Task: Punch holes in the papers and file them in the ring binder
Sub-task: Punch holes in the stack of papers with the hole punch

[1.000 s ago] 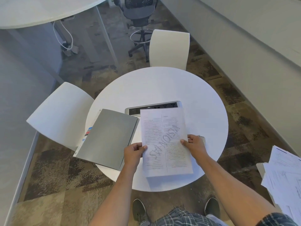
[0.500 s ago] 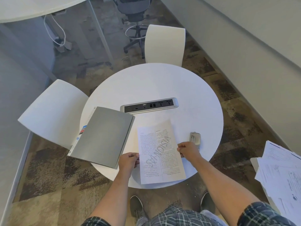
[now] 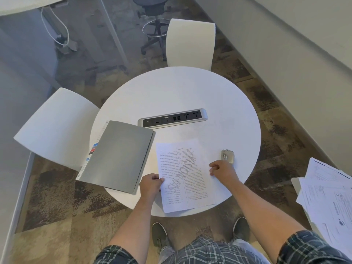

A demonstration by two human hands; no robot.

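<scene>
Now I'm pinching the papers point(image 3: 185, 176) with my left hand point(image 3: 151, 184), right hand point(image 3: 222, 169) curled on their three-o'clock edge, squaring them for the punch point(image 3: 227, 156).

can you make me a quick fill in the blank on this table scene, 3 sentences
1. The grey binder lies ____, its cover down.
2. The hole punch sits just beyond the ____ hand.
3. The left hand holds the ____ edge of the paper.

Missing words: closed; right; left
</scene>
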